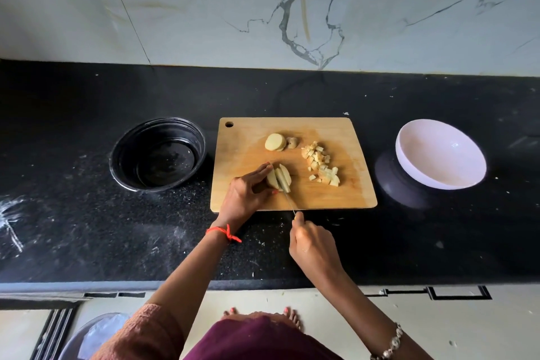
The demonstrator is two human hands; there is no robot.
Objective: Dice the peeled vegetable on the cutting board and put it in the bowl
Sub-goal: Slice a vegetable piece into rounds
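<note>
Near the front edge of the cutting board (336,131), the left hand (248,193) pinches a pale, half-sliced vegetable piece (277,178); the right hand (312,245) grips a knife (289,202) through it. Diced cubes (320,165) lie toward its right side.

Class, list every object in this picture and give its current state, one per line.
Left hand, holding the vegetable piece steady.
Right hand, gripping the knife.
Knife, blade cutting into the piece.
Diced pieces, piled on the cutting board.
Round slices, uncut.
Black bowl, empty.
White bowl, empty.
</note>
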